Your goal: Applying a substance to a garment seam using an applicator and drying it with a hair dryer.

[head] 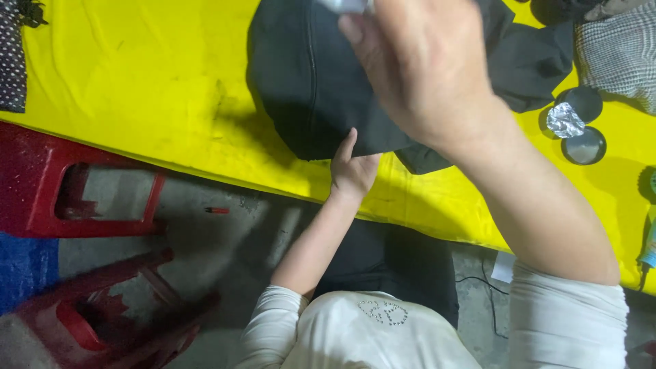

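Observation:
A dark garment [311,82] lies spread on a table covered in yellow cloth [150,89]. My left hand [352,174] grips the garment's near edge at the table's front, thumb on top and fingers tucked under the fabric. My right hand [424,68] is raised close to the camera above the garment, hiding much of it. Its fingers are closed around a small grey shiny object [344,5], cut off by the top of the frame. I cannot tell what that object is.
Two red plastic stools [41,184] [102,314] stand on the floor at left, with a red pen [217,210] nearby. At right lie two round dark discs [586,147], crumpled foil [564,121], checked fabric [618,51] and another dark cloth [529,61]. Dotted fabric [10,61] lies at the far left.

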